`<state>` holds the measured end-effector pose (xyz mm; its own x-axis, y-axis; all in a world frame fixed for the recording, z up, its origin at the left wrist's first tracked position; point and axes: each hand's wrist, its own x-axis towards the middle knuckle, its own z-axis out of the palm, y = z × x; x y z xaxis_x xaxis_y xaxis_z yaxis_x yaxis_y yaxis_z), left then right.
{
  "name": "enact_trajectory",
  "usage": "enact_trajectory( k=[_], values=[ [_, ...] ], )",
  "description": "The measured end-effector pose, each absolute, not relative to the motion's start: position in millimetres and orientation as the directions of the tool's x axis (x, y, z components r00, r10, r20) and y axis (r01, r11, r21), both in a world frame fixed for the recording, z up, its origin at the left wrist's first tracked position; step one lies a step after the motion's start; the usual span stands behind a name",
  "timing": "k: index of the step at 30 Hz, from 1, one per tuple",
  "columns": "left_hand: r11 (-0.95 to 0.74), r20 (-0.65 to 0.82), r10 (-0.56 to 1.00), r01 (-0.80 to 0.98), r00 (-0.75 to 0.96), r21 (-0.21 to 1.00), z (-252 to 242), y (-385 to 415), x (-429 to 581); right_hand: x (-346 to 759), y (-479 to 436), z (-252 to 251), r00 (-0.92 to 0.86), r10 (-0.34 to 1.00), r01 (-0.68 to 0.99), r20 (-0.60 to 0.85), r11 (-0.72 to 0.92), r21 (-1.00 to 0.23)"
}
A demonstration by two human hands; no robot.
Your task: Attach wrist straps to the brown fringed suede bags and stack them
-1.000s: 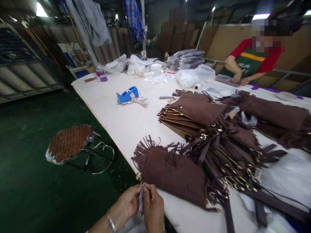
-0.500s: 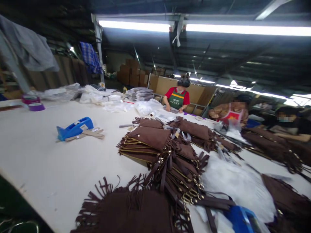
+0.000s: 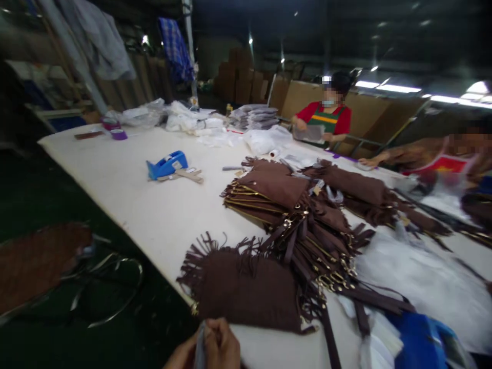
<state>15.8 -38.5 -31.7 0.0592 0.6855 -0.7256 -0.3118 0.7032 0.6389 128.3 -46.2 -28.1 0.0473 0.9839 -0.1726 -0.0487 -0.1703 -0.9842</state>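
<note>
At the bottom edge my left hand (image 3: 182, 355) and my right hand (image 3: 223, 346) are close together, both closed on a thin grey piece (image 3: 200, 348) that looks like folded plastic. Its exact kind is too blurred to make out. Just beyond my hands a dark brown fringed bag (image 3: 249, 289) lies flat near the table's edge. Behind it rises a stack of brown bags (image 3: 274, 182) with gold zips, and straps with gold clasps (image 3: 330, 281) spill from its right side.
A blue tape dispenser (image 3: 169, 165) stands on the white table (image 3: 130, 200); another dispenser (image 3: 418, 341) is at lower right beside clear plastic bags (image 3: 426, 287). A stool (image 3: 42, 261) is at left. Across the table, one co-worker in a green apron (image 3: 325, 121) holds a flat packet; another sits right.
The view has tilted down and turned left, so the table's left edge and the stool show. My hands have come into view at the bottom. The co-worker opposite has lifted a packet.
</note>
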Motion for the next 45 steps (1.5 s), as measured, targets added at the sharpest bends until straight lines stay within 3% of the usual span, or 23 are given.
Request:
enact_trajectory(
  k=[4, 6, 13, 21, 28, 37, 45],
  values=[
    [0.619, -0.798, 0.598, -0.677, 0.076, 0.399, -38, -57, 14, 114, -56, -36, 0.004, 0.968, 0.064, -0.251, -0.250, -0.966],
    [0.556, -0.786, 0.612, -0.756, 0.091, 0.345, -39, -53, 12, 115, -55, -36, -0.006, 0.968, 0.094, -0.252, -0.250, -0.964],
    [0.584, -0.765, 0.629, -0.735, 0.140, 0.346, -42, -51, 4, 117, -55, -37, -0.016, 0.933, -0.084, -0.359, -0.359, -0.930],
    [0.598, -0.723, 0.591, -0.796, 0.358, 0.095, -37, -56, 9, 108, -59, -41, 0.039, 0.892, -0.306, -0.451, -0.419, -0.855],
    [0.580, -0.687, 0.622, -0.811, 0.376, 0.081, -44, -64, 14, 107, -64, -47, 0.077, 0.880, -0.342, -0.468, -0.418, -0.842],
    [0.478, -0.631, 0.684, -0.878, 0.367, 0.008, -60, -68, 14, 105, -69, -57, 0.010, 0.832, -0.473, -0.555, -0.485, -0.736],
    [0.520, -0.646, 0.659, -0.854, 0.385, 0.021, -55, -67, 11, 106, -69, -59, 0.040, 0.857, -0.413, -0.513, -0.454, -0.790]
  ],
)
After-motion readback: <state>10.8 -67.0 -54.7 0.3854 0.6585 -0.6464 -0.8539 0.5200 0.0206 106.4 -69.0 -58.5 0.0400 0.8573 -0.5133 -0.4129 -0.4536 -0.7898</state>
